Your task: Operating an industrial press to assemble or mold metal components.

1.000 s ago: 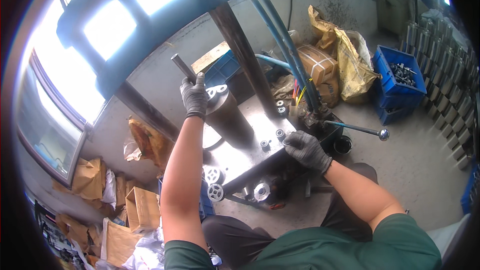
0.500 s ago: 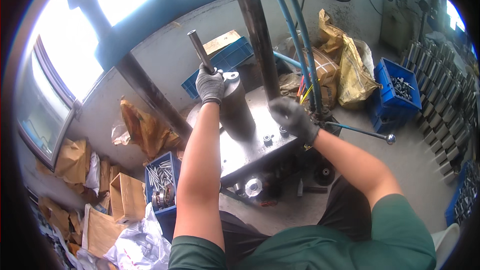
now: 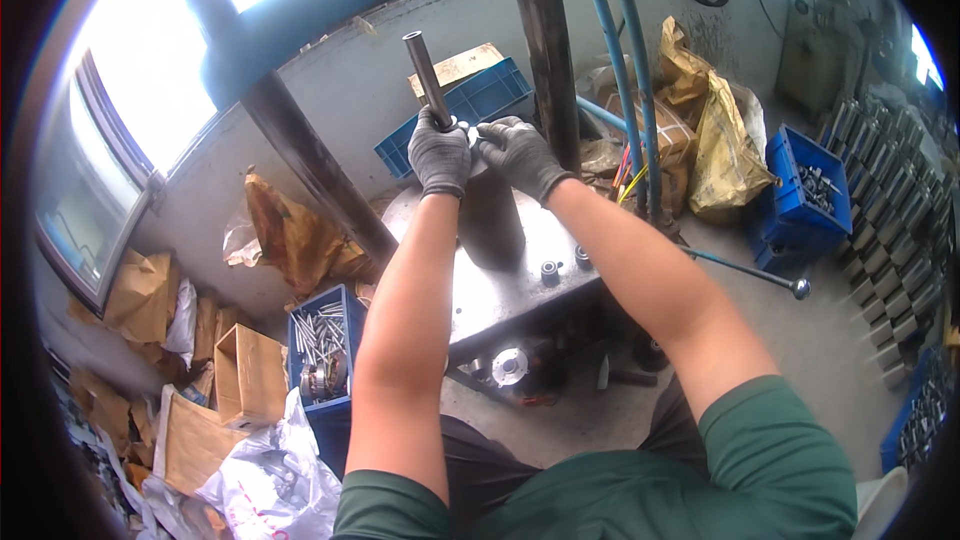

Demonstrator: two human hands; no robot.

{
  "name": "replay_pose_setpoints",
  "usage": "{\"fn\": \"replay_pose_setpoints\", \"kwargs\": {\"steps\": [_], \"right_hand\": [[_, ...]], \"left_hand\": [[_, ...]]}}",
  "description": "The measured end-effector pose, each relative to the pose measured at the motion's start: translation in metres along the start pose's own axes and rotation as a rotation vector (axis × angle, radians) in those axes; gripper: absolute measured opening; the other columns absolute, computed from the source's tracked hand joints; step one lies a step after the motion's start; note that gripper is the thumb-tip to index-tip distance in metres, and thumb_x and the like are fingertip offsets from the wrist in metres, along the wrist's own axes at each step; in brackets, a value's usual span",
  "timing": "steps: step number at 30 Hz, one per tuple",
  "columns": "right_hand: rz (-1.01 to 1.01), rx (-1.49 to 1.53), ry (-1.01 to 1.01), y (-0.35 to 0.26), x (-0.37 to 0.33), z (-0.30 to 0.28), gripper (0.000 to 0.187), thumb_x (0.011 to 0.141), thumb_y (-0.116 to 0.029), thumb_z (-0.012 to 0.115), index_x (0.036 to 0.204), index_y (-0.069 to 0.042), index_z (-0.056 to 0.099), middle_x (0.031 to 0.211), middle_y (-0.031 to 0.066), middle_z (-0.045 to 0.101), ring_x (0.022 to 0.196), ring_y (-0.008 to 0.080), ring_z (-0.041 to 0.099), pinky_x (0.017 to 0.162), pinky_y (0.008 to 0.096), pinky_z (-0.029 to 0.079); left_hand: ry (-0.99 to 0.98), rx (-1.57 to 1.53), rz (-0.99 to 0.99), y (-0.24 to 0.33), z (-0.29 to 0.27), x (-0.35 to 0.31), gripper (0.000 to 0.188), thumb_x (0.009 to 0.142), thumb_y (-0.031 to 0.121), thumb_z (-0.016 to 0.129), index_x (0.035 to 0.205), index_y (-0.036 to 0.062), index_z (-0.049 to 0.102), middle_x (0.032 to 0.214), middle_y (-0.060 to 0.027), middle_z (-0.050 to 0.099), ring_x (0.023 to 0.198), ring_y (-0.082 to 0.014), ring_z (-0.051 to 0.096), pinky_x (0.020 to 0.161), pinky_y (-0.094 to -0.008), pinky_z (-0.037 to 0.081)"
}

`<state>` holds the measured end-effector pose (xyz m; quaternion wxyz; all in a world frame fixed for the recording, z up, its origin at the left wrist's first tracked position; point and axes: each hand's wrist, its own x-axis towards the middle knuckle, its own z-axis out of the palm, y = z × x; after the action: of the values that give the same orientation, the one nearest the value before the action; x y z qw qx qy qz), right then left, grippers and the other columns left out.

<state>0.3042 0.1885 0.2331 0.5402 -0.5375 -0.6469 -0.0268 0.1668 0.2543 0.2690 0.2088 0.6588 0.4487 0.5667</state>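
My left hand [image 3: 440, 152], in a grey glove, grips a dark metal rod [image 3: 424, 65] that sticks up and tilts to the left. It holds the rod over the top of a dark cylinder [image 3: 492, 215] standing on a steel press table [image 3: 500, 290]. My right hand [image 3: 522, 155], also gloved, rests on the top of the cylinder right beside the left hand, fingers touching a small pale part there. What lies under the fingers is hidden.
A blue bin of metal pins [image 3: 320, 345] stands left of the press table, with cardboard boxes [image 3: 245, 375] and bags beyond it. A long lever with a ball end [image 3: 755, 275] juts right. Blue hoses [image 3: 625, 70], yellow sacks [image 3: 725, 150] and another blue bin [image 3: 805, 195] stand behind.
My right hand has risen from the table's right side to the cylinder top beside the left hand. The left hand keeps hold of the rod; the view has tilted down.
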Motion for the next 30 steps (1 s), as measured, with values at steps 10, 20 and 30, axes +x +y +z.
{"fn": "replay_pose_setpoints", "kwargs": {"steps": [10, 20, 30], "right_hand": [[0.024, -0.131, -0.034, -0.008, -0.002, -0.004, 0.036, 0.097, -0.038, 0.071, 0.122, -0.014, 0.08, 0.123, 0.0133, 0.074, 0.115, 0.0375, 0.065, 0.105, 0.0459, 0.053], [0.073, -0.246, -0.117, -0.018, 0.001, -0.015, 0.053, 0.097, -0.041, 0.07, 0.144, -0.016, 0.067, 0.128, 0.013, 0.073, 0.117, 0.0385, 0.064, 0.107, 0.047, 0.051], [0.108, -0.343, -0.264, -0.026, 0.011, -0.031, 0.051, 0.099, -0.037, 0.067, 0.144, -0.014, 0.064, 0.13, 0.0131, 0.072, 0.12, 0.0381, 0.065, 0.107, 0.0476, 0.052]], "left_hand": [[0.448, -1.02, 0.062, 0.009, 0.005, -0.011, 0.062, 0.094, -0.016, 0.066, 0.146, 0.0109, 0.045, 0.117, -0.0047, 0.059, 0.099, -0.0143, 0.062, 0.084, -0.0293, 0.06], [0.352, -1.156, 0.12, 0.007, 0.001, -0.015, 0.051, 0.097, -0.012, 0.066, 0.141, 0.0068, 0.045, 0.112, -0.0133, 0.069, 0.095, -0.0178, 0.069, 0.088, -0.0308, 0.061], [0.322, -0.936, 0.03, 0.029, 0.0, -0.016, 0.033, 0.092, -0.008, 0.069, 0.118, 0.0043, 0.053, 0.104, -0.0098, 0.068, 0.092, -0.0176, 0.07, 0.085, -0.031, 0.061]]}}
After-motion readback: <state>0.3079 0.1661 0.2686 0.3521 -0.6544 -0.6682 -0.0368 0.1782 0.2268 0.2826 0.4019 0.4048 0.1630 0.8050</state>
